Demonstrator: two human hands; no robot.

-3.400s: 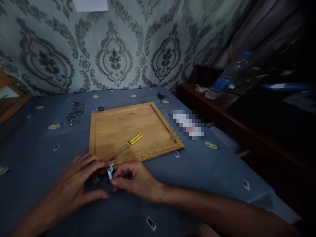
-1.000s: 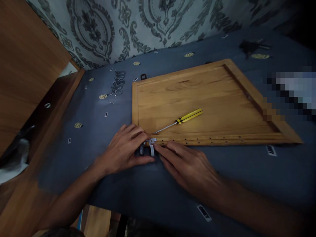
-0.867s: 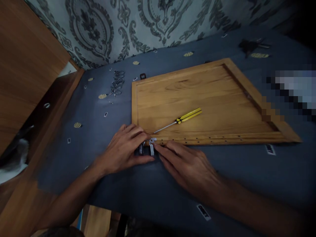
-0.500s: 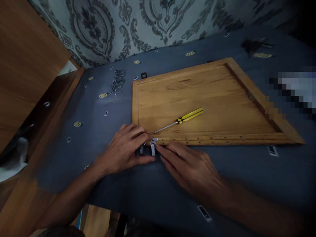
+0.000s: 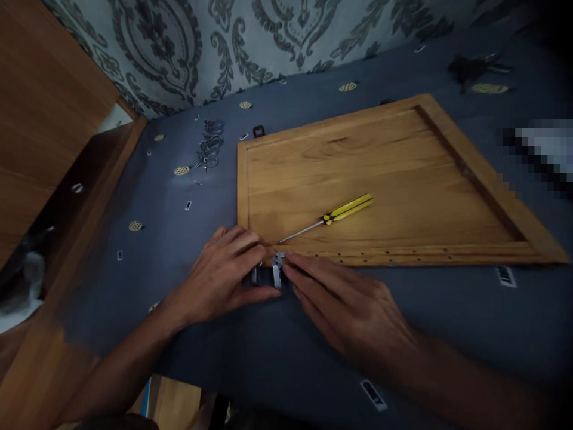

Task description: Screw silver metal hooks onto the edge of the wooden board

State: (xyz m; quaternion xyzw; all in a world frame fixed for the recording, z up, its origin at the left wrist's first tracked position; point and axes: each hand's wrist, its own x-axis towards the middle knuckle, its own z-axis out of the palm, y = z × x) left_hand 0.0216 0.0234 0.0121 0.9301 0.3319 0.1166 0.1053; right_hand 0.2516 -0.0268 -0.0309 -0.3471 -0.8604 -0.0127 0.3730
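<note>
A small silvery metal bracket (image 5: 276, 275) sits against the near edge of a framed wooden panel (image 5: 367, 161), close to its left corner. Two metal arms hang past that edge. My left hand (image 5: 233, 269) is closed around the bracket from the left, thumb below and fingers over the panel's edge. From the right, my right hand (image 5: 344, 298) presses its fingertips together on the bracket's side. A screwdriver (image 5: 347, 210) with a yellow and black handle lies on the panel, its tip close to my left fingers. The fingers hide part of the bracket.
Several small dark holes run along the panel's near edge. A row of metal pieces (image 5: 209, 143) lies on the blue cloth (image 5: 170, 239) at left. A dark object (image 5: 474, 68) is at the far right; a wooden cabinet (image 5: 49, 89) stands left.
My right hand's fingers have stretched forward over the panel's edge, beside the bracket. My left hand keeps its hold. The view has shifted slightly.
</note>
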